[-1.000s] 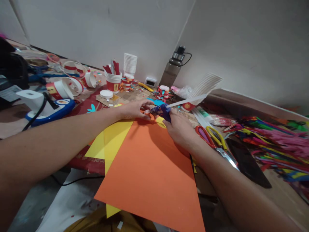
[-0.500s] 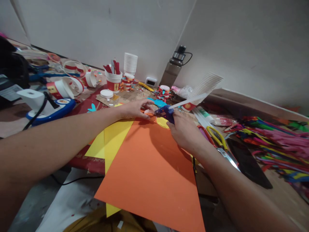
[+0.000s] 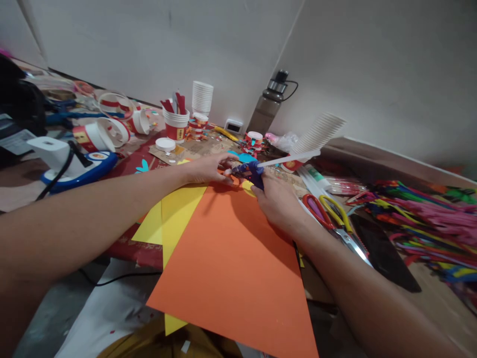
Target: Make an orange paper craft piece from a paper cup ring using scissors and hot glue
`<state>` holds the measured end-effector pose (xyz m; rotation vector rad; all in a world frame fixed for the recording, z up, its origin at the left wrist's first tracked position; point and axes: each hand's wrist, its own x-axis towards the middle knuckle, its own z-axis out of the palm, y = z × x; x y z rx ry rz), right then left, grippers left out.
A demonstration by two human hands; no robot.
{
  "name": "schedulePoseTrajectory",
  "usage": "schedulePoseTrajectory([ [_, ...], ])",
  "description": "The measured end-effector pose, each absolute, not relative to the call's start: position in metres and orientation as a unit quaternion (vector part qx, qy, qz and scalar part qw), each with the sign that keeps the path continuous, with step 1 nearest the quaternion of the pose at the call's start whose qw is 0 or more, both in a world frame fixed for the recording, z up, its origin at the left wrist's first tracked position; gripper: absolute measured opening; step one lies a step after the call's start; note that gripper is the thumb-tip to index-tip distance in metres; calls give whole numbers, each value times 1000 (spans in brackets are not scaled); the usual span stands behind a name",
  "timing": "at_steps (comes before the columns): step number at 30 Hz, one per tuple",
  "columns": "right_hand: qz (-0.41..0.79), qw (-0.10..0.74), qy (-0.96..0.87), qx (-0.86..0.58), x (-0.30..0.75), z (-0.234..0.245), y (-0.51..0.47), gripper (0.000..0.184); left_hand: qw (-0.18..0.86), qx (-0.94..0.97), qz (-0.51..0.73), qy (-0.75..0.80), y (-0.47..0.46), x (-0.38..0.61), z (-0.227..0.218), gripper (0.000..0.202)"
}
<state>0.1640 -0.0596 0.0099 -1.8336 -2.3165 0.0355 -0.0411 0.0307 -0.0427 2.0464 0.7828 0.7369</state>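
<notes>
My right hand (image 3: 276, 199) is wrapped round a blue hot glue gun (image 3: 256, 174), a long white glue stick (image 3: 290, 158) poking out of its back. The gun's nozzle points left, at my left hand's fingers. With curved fingers my left hand (image 3: 212, 169) steadies a small round orange piece (image 3: 237, 182), mostly hidden behind the nozzle. Beneath both hands lies a large orange paper sheet (image 3: 234, 263), over yellow sheets (image 3: 182, 214). A yellow paper disc (image 3: 249, 188) shows beside the gun, with blue paper pieces (image 3: 245, 157) behind it.
Red-handled scissors (image 3: 316, 211), yellow-handled scissors (image 3: 337, 214) and a black phone (image 3: 387, 253) lie at right, near colourful pipe cleaners (image 3: 421, 214). Behind stand stacked paper cups (image 3: 202, 97), a bottle (image 3: 266, 107) and a leaning cup stack (image 3: 316, 134). A blue power strip (image 3: 80, 174) sits at left.
The glue gun in my right hand has shifted slightly left and down, its nozzle now over the small orange piece. My left hand has barely moved.
</notes>
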Motion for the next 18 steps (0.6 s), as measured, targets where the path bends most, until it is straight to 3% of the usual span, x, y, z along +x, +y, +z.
schedulePoseTrajectory([
  [10, 1, 82, -780, -620, 171, 16, -68, 29, 394, 820, 280, 308, 29, -40, -38, 77],
  [18, -27, 123, -781, -612, 181, 17, -68, 24, 376, 816, 279, 337, 29, -42, -40, 80],
])
